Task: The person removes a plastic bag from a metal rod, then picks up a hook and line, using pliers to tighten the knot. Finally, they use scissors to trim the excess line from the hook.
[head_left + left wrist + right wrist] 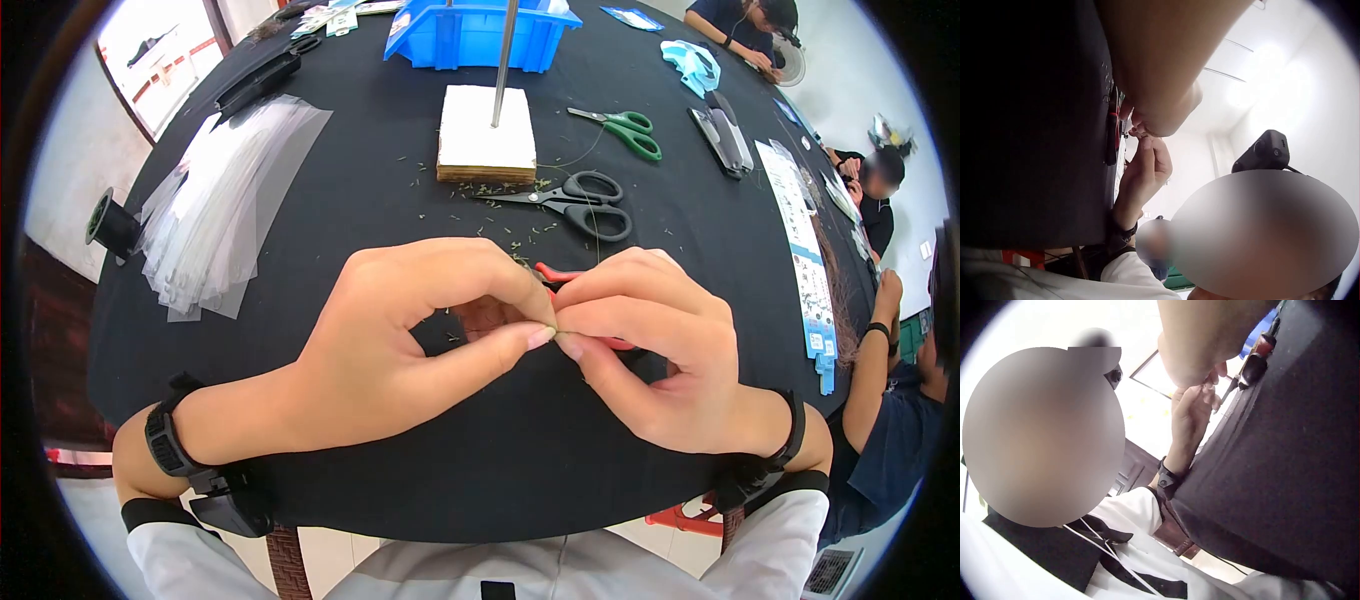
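Note:
Both hands meet over the black table, fingertips nearly touching. My left hand [420,335] and my right hand [665,345] each pinch, between thumb and index finger, what looks like a thin line [598,250]; the pinched part is tiny and mostly hidden by the fingertips. Behind the right hand the line runs up past black-handled scissors [552,196]. A red-handled tool [556,274] lies under the fingers, largely covered. In the left wrist view the right hand [1144,175] reaches up to the left; in the right wrist view the left hand [1191,415] shows beyond the right forearm.
Ahead stands a white-topped block [487,125] with a metal rod [505,65], small green clippings around it. Green scissors [632,124] and a blue bin [480,45] lie beyond. Clear plastic sleeves [225,200] and a spool [112,228] are left, printed cards [805,265] right.

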Demonstrator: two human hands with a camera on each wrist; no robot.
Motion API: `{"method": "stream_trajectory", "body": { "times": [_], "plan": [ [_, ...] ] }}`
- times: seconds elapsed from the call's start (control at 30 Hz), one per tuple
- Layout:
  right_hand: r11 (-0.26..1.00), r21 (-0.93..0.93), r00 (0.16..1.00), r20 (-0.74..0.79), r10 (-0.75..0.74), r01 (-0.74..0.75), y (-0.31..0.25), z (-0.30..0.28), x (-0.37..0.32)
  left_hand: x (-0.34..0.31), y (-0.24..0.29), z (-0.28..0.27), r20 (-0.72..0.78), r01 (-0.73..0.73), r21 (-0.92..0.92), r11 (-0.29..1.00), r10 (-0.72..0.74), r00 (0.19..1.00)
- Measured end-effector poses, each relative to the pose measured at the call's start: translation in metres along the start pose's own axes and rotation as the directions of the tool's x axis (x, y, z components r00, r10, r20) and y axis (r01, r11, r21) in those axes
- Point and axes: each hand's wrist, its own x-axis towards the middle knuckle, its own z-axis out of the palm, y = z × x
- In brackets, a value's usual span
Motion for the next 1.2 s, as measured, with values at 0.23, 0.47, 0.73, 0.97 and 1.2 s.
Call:
{"method": "stream_trajectory", "body": {
  "times": [0.23, 0.47, 0.73, 0.97, 1.2],
  "plan": [
    [0.996, -0.068, 0.999, 0.004, -0.054, 0.055, 0.002, -0.002, 0.002, 0.002, 0.001, 0.0, -0.015, -0.066, 0.094, 0.993, 0.068, 0.998],
    [0.927, -0.336, 0.984, -0.114, 0.136, -0.167, 0.045, -0.009, 0.011, 0.002, 0.002, -0.003, -0.144, 0.192, -0.074, 0.979, -0.2, 0.969],
    [0.869, -0.412, 0.934, 0.1, 0.342, -0.274, 0.053, -0.021, 0.028, 0.003, 0.005, -0.012, -0.21, 0.343, -0.249, 0.906, -0.396, 0.894],
    [0.823, -0.534, 0.873, 0.292, 0.392, -0.191, 0.056, -0.055, 0.031, 0.004, 0.004, -0.014, -0.204, 0.345, -0.309, 0.886, -0.416, 0.886],
    [0.793, -0.563, 0.873, 0.24, 0.425, -0.232, 0.048, -0.092, 0.021, 0.002, 0.001, -0.016, -0.185, 0.328, -0.314, 0.891, -0.397, 0.899]
  ]
}}
